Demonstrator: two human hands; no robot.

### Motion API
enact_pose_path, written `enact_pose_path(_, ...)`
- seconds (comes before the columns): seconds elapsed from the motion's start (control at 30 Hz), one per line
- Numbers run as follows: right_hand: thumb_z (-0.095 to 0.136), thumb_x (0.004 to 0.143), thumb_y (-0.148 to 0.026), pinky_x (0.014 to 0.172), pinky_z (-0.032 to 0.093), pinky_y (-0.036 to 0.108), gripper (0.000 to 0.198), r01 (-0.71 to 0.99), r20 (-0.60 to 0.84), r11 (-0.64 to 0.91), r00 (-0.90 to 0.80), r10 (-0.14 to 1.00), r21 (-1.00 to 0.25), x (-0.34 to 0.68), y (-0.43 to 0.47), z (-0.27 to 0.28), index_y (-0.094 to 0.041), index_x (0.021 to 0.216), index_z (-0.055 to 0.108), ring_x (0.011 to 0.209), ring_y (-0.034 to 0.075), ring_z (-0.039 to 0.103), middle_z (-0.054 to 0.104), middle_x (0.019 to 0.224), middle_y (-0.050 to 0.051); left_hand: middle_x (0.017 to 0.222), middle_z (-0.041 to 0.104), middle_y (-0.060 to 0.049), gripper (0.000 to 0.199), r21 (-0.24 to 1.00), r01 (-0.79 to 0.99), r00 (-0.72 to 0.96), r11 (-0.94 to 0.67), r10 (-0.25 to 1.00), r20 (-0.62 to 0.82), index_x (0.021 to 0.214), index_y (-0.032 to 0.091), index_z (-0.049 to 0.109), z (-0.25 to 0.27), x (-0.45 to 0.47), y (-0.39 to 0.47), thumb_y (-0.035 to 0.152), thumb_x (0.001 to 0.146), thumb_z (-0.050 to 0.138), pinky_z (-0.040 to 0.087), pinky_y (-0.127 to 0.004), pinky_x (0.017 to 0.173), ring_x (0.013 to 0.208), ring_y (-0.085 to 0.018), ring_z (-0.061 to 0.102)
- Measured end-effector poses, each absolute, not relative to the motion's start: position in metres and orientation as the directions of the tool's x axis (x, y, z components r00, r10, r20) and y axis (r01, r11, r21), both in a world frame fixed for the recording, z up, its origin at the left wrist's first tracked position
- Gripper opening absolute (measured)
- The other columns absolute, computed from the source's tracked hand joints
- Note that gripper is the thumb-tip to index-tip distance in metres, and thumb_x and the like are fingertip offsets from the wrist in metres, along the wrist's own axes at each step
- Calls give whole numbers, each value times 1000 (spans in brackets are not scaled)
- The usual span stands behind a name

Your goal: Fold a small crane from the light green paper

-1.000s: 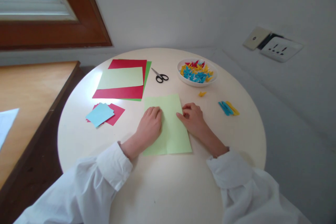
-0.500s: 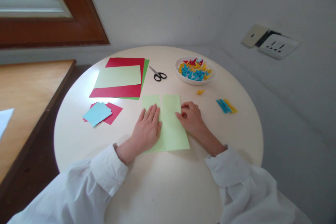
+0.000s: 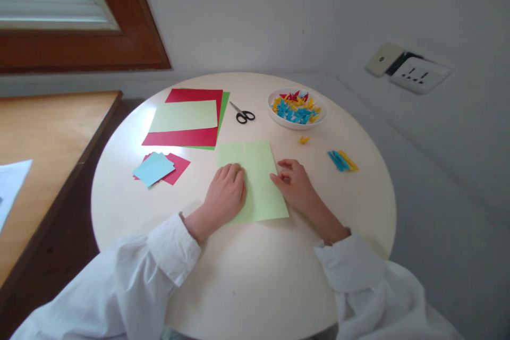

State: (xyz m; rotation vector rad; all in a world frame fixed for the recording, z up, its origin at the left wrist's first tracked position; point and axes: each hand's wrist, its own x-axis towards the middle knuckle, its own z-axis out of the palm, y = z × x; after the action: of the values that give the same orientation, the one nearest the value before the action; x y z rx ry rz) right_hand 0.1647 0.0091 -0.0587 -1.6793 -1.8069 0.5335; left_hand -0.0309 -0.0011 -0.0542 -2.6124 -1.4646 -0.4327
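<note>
A light green sheet of paper (image 3: 261, 186) lies on the round white table in front of me, with a faint line near its top middle. My left hand (image 3: 226, 191) rests on its left half, palm down, fingers side by side and bent; their tips are partly hidden. At the sheet's right edge, my right hand (image 3: 294, 183) has its thumb touching the paper and its forefinger apart from the thumb. Beyond the sheet lie black-handled scissors (image 3: 242, 114).
A white bowl (image 3: 297, 126) holds several small folded paper pieces. One yellow folded piece (image 3: 304, 140) lies before it, and blue and yellow strips (image 3: 342, 160) sit right. Left are large coloured sheets (image 3: 179, 138) and small paper squares (image 3: 153, 167). A wooden table (image 3: 51, 133) stands beside.
My left fingers, stretched flat before, are now bent and drawn back slightly. The split down the sheet's middle no longer shows plainly. My right thumb and forefinger look further apart. The view has shifted slightly.
</note>
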Motion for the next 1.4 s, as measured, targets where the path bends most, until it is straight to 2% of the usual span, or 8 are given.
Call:
enact_pose_path(0.07, 58, 76, -27, 95, 40, 47, 30, 775, 195, 133, -12, 981, -618, 163, 9, -59, -21, 48, 48, 102, 26, 52, 57, 107, 11, 124, 55, -21, 39, 10, 854, 497, -520, 821, 281, 120, 2, 52, -57, -32, -6, 18, 88, 35, 39, -44, 99, 116, -30, 50)
enact_pose_path(0.17, 58, 76, -25, 93, 41, 48, 29, 806, 233, 158, -26, 972, -571, 161, 8, -60, -21, 49, 49, 100, 27, 53, 57, 107, 12, 139, 42, -21, 50, -21, 865, 489, -500, 834, 255, 133, -1, 39, -63, -34, -13, 26, 92, 30, 31, -45, 107, 129, -30, 39)
enact_pose_path(0.5, 54, 79, -23, 92, 41, 46, 27, 836, 227, 188, -79, 971, -515, 160, 6, -57, -20, 53, 50, 101, 26, 53, 58, 108, 11, 144, 35, -19, 54, -31, 871, 486, -490, 850, 205, 138, 0, 34, -63, -36, -16, 31, 93, 26, 26, -44, 110, 134, -28, 32)
enact_pose_path(0.73, 53, 79, -23, 96, 40, 44, 27, 806, 207, 201, -100, 973, -557, 161, 6, -56, -20, 52, 51, 105, 25, 54, 58, 111, 12, 144, 35, -18, 54, -18, 874, 479, -486, 851, 215, 138, 1, 34, -65, -36, -16, 30, 93, 25, 26, -43, 110, 134, -28, 32)
enact_pose_path(0.9, 53, 80, -29, 99, 38, 44, 30, 752, 156, 125, -30, 987, -647, 162, 4, -54, -20, 52, 55, 108, 23, 54, 59, 116, 13, 143, 37, -19, 55, -36, 870, 488, -492, 846, 216, 137, -1, 35, -64, -35, -15, 30, 93, 24, 26, -43, 110, 134, -27, 32)
enact_pose_path(1.1, 54, 79, -31, 108, 20, 54, 30, 740, 62, 51, -12, 998, -670, 160, -4, -47, -20, 51, 57, 120, 26, 48, 56, 128, 11, 144, 36, -19, 54, -17, 873, 480, -487, 852, 210, 137, 0, 35, -64, -35, -15, 30, 93, 25, 25, -43, 110, 135, -27, 32)
enact_pose_path(1.27, 54, 78, -37, 108, 23, 51, 28, 660, 17, -36, 74, 997, -750, 158, -5, -42, -20, 57, 61, 120, 25, 50, 57, 128, 9, 144, 35, -19, 54, -6, 873, 478, -488, 854, 206, 138, 0, 34, -65, -36, -16, 30, 93, 25, 24, -44, 111, 135, -27, 31)
enact_pose_path(1.4, 58, 75, -46, 108, 20, 54, 31, 659, 14, -79, 133, 991, -748, 157, -5, -37, -19, 59, 62, 123, 28, 46, 52, 133, 11, 145, 34, -19, 55, -2, 882, 462, -472, 863, 203, 138, 1, 34, -64, -35, -17, 32, 93, 25, 25, -45, 110, 135, -28, 31)
